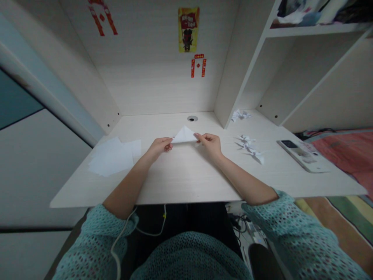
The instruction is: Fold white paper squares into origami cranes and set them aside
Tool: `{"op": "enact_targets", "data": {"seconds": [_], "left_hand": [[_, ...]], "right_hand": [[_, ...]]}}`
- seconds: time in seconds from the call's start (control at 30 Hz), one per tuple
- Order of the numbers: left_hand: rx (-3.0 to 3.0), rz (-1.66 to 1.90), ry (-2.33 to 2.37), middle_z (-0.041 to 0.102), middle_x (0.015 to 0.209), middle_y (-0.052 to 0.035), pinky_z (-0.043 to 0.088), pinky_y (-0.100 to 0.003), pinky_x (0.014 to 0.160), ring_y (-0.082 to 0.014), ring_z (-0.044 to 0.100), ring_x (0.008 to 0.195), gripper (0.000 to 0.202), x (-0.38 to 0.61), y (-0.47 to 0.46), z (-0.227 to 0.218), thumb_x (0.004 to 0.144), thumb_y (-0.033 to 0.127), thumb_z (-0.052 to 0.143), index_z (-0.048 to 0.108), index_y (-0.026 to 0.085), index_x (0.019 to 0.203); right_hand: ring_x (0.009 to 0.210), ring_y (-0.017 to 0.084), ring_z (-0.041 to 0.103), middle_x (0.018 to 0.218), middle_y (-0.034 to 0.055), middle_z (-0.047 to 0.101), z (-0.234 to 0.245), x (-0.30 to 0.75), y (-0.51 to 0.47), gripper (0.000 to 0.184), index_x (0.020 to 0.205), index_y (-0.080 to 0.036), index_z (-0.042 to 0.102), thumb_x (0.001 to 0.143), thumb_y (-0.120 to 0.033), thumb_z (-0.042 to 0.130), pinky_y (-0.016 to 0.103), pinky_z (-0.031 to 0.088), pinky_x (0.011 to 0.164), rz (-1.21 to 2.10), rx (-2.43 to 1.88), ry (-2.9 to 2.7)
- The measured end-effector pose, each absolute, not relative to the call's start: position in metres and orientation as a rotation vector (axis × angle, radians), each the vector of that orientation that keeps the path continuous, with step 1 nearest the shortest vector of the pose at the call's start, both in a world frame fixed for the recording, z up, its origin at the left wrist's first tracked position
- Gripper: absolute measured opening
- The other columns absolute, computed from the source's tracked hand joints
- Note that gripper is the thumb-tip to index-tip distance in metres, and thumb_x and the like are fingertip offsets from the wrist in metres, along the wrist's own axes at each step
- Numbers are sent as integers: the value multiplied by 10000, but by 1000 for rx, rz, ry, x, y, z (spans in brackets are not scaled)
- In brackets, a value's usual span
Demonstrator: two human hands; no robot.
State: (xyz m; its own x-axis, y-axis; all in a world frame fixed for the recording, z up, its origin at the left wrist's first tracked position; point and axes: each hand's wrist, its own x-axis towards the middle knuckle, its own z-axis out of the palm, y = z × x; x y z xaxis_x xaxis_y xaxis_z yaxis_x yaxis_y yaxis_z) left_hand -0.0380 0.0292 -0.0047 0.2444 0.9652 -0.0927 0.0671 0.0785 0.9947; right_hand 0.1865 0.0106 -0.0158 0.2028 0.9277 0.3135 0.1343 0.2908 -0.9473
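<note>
A white sheet of paper folded into a triangle (pixel 184 135) is held just above the desk, its point toward the back panel. My left hand (pixel 161 147) pinches its left corner between thumb and fingers. At the opposite corner, my right hand (pixel 210 144) is closed on the paper too. A crease runs down from the triangle's tip. Loose white paper sheets (pixel 112 155) lie overlapping to the left of my left hand. Right of my right hand sit several folded paper figures (pixel 247 146), with more paper figures (pixel 241 115) farther back by the divider.
The pale desk (pixel 186 179) ends in a straight front edge near my lap. A white phone (pixel 301 155) lies at the right. An upright divider (pixel 233 77) stands behind the paper figures. A white cable (pixel 116 249) crosses my left sleeve. A round cable hole (pixel 192 118) is at the back.
</note>
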Motion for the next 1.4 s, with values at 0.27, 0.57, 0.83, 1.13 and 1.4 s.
{"op": "enact_targets", "data": {"seconds": [0.27,0.57,0.83,1.13,1.4], "left_hand": [[1254,849,1104,647,670,-77,399,-229,522,-113,555,536,325,-35,23,2,692,451,631,634,131,744],[1268,1005,1008,652,1050,-116,494,-271,675,-202,641,871,567,-16,13,3,651,491,686,579,165,1102],[1289,1250,1104,691,966,-100,487,-291,749,-194,640,833,497,-7,8,2,612,429,730,647,137,1006],[1338,1270,1097,704,886,-71,485,-269,690,-177,640,768,410,-4,3,2,644,432,706,673,148,938],[1431,1193,1107,705,876,-76,482,-277,702,-192,642,787,385,2,-4,3,677,447,673,673,143,913]], "right_hand": [[490,114,502,581,35,637,-20,186,14,420,537,-171,575,637,-573,644,241,396,498,865,-1139,-1150],[464,92,431,526,8,590,-10,180,1,383,544,-162,597,630,-528,673,234,290,452,779,-1116,-1299],[450,89,412,507,7,570,-14,175,-1,406,532,-160,595,680,-536,626,236,286,449,757,-1124,-1342],[702,143,598,807,39,669,-13,173,-2,403,1000,-201,616,709,-480,620,248,461,613,873,-955,-1343],[801,178,626,925,68,694,-13,166,-10,411,1052,-194,653,713,-424,641,314,499,746,872,-954,-1328]]}}
